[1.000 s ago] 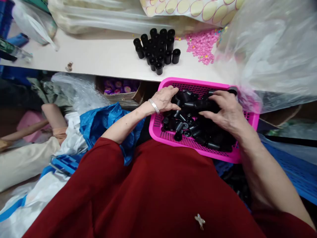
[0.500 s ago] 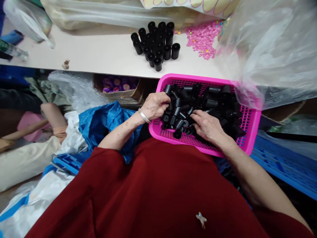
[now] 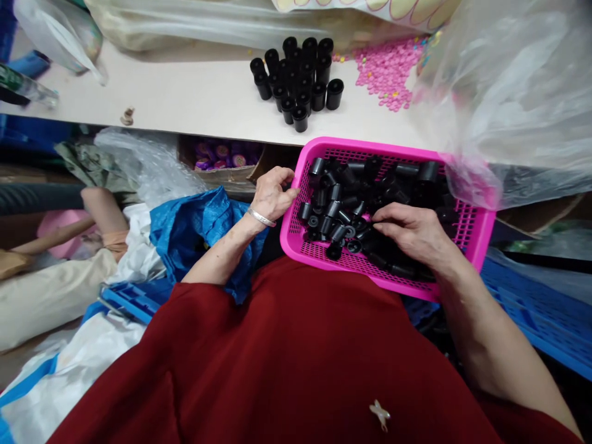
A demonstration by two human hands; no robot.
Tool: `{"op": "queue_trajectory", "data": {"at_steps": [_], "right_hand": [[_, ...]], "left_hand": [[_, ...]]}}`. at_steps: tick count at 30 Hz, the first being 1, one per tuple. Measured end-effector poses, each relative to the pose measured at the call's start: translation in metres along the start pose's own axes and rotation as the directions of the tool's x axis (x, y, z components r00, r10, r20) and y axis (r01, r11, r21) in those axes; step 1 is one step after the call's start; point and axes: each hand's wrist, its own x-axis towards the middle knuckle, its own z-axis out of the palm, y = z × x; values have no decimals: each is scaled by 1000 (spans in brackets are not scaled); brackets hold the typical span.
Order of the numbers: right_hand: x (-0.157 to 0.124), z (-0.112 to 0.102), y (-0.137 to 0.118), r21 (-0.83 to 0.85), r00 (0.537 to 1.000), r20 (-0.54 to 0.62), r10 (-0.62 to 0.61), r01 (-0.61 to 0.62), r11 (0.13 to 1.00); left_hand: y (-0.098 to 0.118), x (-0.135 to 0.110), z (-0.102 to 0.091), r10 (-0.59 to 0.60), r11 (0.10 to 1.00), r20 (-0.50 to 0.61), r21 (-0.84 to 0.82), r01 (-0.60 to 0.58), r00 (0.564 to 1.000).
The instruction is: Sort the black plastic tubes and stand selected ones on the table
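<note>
A pink plastic basket sits in front of me, holding many loose black plastic pieces, some short tubes and some with round flanged ends. My left hand, with a bracelet at the wrist, is at the basket's left rim; its fingers are curled, with thumb and forefinger apart and no piece visible between them. Over the middle of the pile, my right hand has its fingertips drawn together in a pinch. Whatever lies between them is not visible. Several black cups stand grouped on the white table behind the basket.
Pink beads lie on the white table, near a large clear plastic bag. Under the tabletop is a cardboard box with purple-wrapped items. A blue sack lies at left, and another person's arm shows farther left.
My left hand has drawn back leftward from the pieces to the basket rim. My right hand has shifted right and lifted slightly, its fingers now pinched. The view has moved a little.
</note>
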Motion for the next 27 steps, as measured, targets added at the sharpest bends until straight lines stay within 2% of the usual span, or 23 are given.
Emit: {"op": "queue_trajectory", "data": {"at_steps": [3, 5, 8, 10, 11, 13, 15, 17, 20, 22, 24, 25, 27], "right_hand": [[-1, 13, -8, -188, 982, 160, -101, 131, 974], [2, 28, -14, -386, 966, 248, -70, 165, 908], [8, 44, -21, -641, 956, 294, 13, 187, 744], [10, 45, -20, -689, 955, 296, 10, 206, 695], [10, 42, -18, -678, 959, 284, -6, 205, 706], [7, 33, -11, -579, 973, 227, -41, 169, 798], [1, 21, -2, -373, 988, 145, -56, 107, 922], [-5, 10, 3, -132, 997, 70, -25, 35, 991], [-13, 2, 4, 133, 995, 40, 87, -92, 987], [-15, 0, 2, 243, 987, 55, 149, -158, 957], [-15, -1, 0, 312, 982, 63, 179, -190, 931], [-14, 0, -1, 328, 982, 59, 181, -191, 925], [-13, 0, 0, 308, 985, 34, 166, -169, 936]], "left_hand": [[-4, 1, 4, -51, 996, 45, -69, 54, 998], [-6, 2, 6, -71, 991, 55, -109, 76, 996], [-7, 3, 7, -82, 987, 65, -135, 90, 995], [-9, 3, 8, -80, 989, 65, -122, 88, 995], [-11, 2, 9, -77, 990, 62, -111, 84, 995], [-14, 1, 10, -66, 993, 63, -92, 72, 996], [-17, -1, 11, -46, 996, 76, -67, 51, 996], [-17, -4, 11, -10, 1000, 72, 0, 10, 997], [-8, -9, 7, 95, 976, 4, 197, -94, 995], [3, -14, 3, 184, 931, 20, 316, -181, 983], [17, -19, 2, 270, 876, 197, 355, -325, 943], [23, -21, 3, 314, 842, 332, 335, -422, 889], [34, -25, 10, 388, 761, 575, 241, -602, 721]]}}
